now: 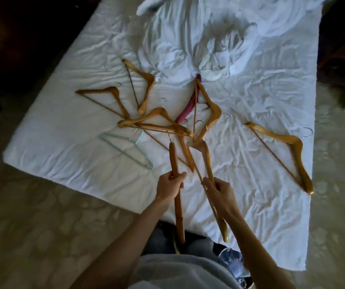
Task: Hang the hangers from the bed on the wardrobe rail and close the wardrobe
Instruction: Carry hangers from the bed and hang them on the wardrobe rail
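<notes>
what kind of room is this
Most likely a bedroom: a bed with a rumpled white sheet fills the view, wooden clothes hangers lie scattered on it, and patterned carpet covers the floor around it.

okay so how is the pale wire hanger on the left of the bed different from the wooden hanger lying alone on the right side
The pale thin wire hanger is slim and whitish, almost blending into the white bed sheet; the thick brown wooden hanger is chunky and stands out clearly. The wire one looks smaller, the wooden one larger. The wire hanger lies close to the pile of wooden hangers; the wooden one lies apart near the bed's right edge. Both lie flat and neither hand touches them.
</notes>
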Motion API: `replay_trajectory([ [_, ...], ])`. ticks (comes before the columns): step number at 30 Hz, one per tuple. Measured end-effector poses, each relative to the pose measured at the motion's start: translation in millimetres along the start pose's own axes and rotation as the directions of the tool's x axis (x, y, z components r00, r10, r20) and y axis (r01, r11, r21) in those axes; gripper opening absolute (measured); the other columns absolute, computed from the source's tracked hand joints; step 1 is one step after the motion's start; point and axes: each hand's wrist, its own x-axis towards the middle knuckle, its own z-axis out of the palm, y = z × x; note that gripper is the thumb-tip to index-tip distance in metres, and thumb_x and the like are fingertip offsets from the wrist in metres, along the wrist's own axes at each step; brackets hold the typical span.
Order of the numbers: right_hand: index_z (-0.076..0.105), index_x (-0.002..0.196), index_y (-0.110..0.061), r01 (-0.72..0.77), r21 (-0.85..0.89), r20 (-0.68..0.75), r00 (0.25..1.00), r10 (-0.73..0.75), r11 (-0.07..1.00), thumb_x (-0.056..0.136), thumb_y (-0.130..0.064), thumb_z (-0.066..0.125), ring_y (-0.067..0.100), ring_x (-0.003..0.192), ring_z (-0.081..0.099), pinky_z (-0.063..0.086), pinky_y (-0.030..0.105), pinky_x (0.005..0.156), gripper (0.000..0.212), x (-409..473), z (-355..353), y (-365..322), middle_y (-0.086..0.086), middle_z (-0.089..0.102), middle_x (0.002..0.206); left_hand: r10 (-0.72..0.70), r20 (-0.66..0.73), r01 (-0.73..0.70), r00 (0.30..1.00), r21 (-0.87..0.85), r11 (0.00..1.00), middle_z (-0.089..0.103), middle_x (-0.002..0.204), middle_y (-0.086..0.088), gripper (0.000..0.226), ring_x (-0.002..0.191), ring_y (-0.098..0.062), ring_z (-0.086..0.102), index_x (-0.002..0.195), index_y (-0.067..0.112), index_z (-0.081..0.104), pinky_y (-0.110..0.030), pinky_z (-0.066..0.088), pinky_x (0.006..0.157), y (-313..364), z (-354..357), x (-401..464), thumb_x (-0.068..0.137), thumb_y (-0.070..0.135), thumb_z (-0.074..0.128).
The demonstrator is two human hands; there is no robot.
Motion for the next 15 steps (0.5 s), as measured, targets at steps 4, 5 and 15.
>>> replay_trajectory([
  [4, 0.072, 0.084, -0.012, 0.116, -0.061, 0.148, 0.983, -0.106, 0.991, 0.099, -0.032, 0.059, 0.007, 0.049, 0.048, 0.041, 0.025, 0.051, 0.028, -11.1, 61.5, -42.1, 0.0, 0.052, 0.058, 0.059, -0.128, -0.069, 0.99, -0.076, 0.995, 0.067, 0.059, 0.003, 0.033, 0.057, -0.011, 0.065, 0.073, 0.012, 0.067, -0.023, 0.055, 0.063, -14.7, -69.3, -29.0, 0.092, 0.039, 0.07],
  [5, 0.072, 0.083, -0.011, 0.139, -0.086, 0.19, 0.974, -0.121, 0.986, 0.099, -0.032, 0.06, 0.011, 0.051, 0.048, 0.042, 0.028, 0.054, 0.029, -15.7, 81.4, -53.8, 0.001, 0.052, 0.058, 0.068, -0.173, -0.086, 0.983, -0.097, 0.992, 0.068, 0.06, 0.003, 0.032, 0.056, -0.008, 0.066, 0.074, 0.013, 0.068, -0.021, 0.055, 0.063, -21.0, -90.4, -36.6, 0.092, 0.039, 0.069],
  [15, 0.072, 0.082, -0.01, 0.334, -0.104, 0.502, 0.831, -0.24, 0.937, 0.097, -0.029, 0.063, 0.011, 0.051, 0.049, 0.041, 0.023, 0.054, 0.025, -92.5, 309.6, -142.6, -0.005, 0.053, 0.053, 0.015, -0.496, -0.234, 0.868, -0.383, 0.894, 0.066, 0.064, 0.0, 0.015, 0.056, -0.012, 0.064, 0.101, 0.015, 0.073, -0.021, 0.054, 0.058, -100.7, -327.1, -110.7, 0.094, 0.028, 0.07],
])
